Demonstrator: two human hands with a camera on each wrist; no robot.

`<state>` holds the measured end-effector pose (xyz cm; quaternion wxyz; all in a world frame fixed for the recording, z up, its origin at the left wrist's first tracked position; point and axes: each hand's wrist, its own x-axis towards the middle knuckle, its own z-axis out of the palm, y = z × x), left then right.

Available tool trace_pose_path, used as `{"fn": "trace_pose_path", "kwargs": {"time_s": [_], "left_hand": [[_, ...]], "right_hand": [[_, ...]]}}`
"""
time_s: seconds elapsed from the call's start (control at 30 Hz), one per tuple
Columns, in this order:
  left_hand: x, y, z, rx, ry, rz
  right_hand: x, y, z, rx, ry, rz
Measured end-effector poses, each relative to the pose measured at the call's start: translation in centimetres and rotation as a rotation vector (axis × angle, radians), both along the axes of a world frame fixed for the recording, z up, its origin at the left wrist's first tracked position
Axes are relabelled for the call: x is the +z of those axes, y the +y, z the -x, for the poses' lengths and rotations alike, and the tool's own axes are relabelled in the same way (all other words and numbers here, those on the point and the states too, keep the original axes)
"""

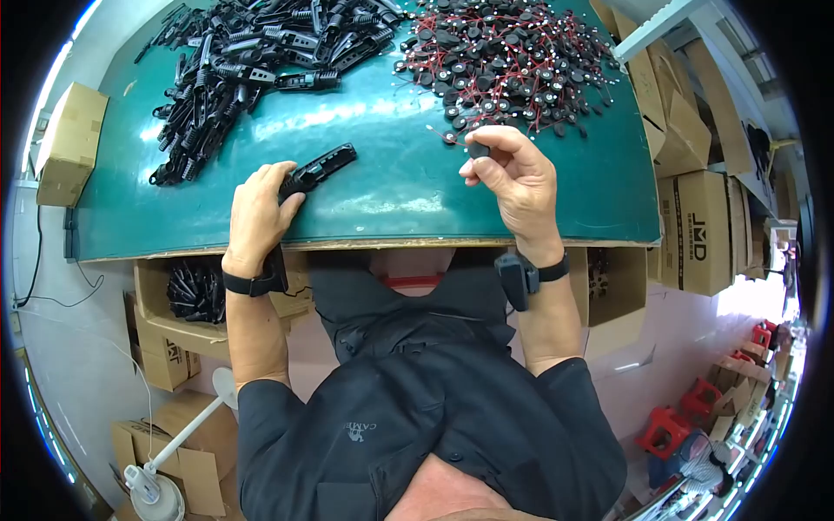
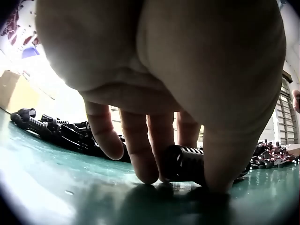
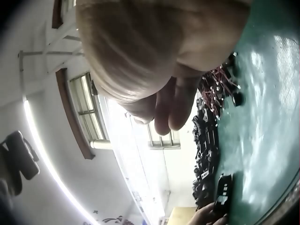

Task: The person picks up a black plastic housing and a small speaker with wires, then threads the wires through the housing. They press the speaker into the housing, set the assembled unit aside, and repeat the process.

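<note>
- We start with the green table, which runs wide in front of us; its near edge sits just under both wrists, so the hands work right at the lip.
- Up at the far left we have a big heap of black handles, and at the far right a heap of small black discs with red wires. Both heaps look full, so we judge most of the pile work is left to do.
- Between the heaps and the near edge there is a bare green strip, and that is the open room for moving; cardboard boxes crowd the right side beyond the table's edge.
- Our left hand is curled around the near end of one black handle, which lies flat on the table, pointing up and away. In the left wrist view the fingertips touch the tabletop beside its ribbed end.
- Our right hand is lifted off the table, thumb and fingers pinching one small black disc, well apart from the handle.
- We judge this pair is picked out but not yet joined.
</note>
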<state>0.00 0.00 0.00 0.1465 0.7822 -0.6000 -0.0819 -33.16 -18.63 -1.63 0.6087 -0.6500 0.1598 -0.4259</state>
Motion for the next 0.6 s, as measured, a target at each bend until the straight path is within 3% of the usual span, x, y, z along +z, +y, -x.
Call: {"fn": "trace_pose_path", "kwargs": {"time_s": [0.07, 0.1, 0.37, 0.6], "left_hand": [[0.3, -0.5, 0.2, -0.023, -0.051, 0.143], [-0.7, 0.8, 2.5, -0.029, -0.008, 0.155], [-1.2, 0.5, 3.0, -0.075, 0.046, 0.209], [-1.7, 0.7, 4.6, -0.051, -0.066, 0.282]], "right_hand": [[-0.2, -0.4, -0.8, 0.019, -0.044, -0.007], [-0.4, 0.9, 1.2, 0.026, 0.002, -0.071], [-3.3, 1.5, -2.1, 0.084, -0.034, -0.235], [-3.5, 1.5, -2.9, 0.106, 0.034, -0.273]]}}
